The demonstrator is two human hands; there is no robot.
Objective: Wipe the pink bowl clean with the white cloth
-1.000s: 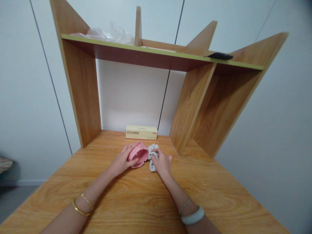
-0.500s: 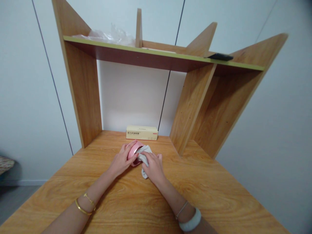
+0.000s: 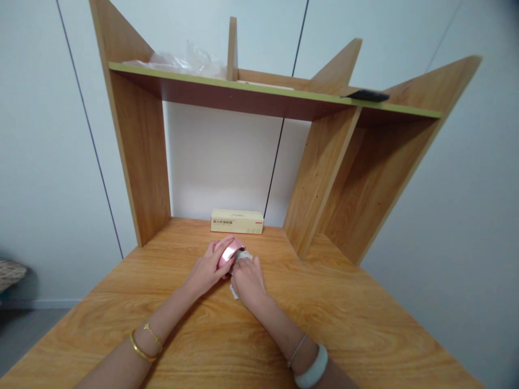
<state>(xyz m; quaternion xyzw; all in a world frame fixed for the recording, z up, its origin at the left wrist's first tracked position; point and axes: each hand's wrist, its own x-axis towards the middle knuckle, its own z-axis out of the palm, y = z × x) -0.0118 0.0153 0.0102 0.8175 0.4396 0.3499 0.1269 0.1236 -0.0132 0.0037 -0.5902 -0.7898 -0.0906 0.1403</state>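
Note:
My left hand point(image 3: 208, 267) grips a small pink bowl point(image 3: 227, 252), tipped on its edge just above the wooden desk point(image 3: 227, 335). My right hand point(image 3: 246, 280) is closed on a grey-white cloth point(image 3: 239, 258) and presses it into the bowl's opening. A corner of the cloth sticks out below that hand near the desk top. Both hands touch each other at the bowl, in the middle of the desk. Most of the bowl's inside is hidden by the cloth and fingers.
A long cream box point(image 3: 237, 221) lies at the back of the desk against the wall. A wooden hutch point(image 3: 140, 156) rises behind, with clear plastic point(image 3: 182, 56) on its shelf at left and a dark flat object point(image 3: 367, 95) at right.
My right hand has moved left with the cloth, from beside the bowl into its opening. My left hand has turned the bowl more upright and closed round it.

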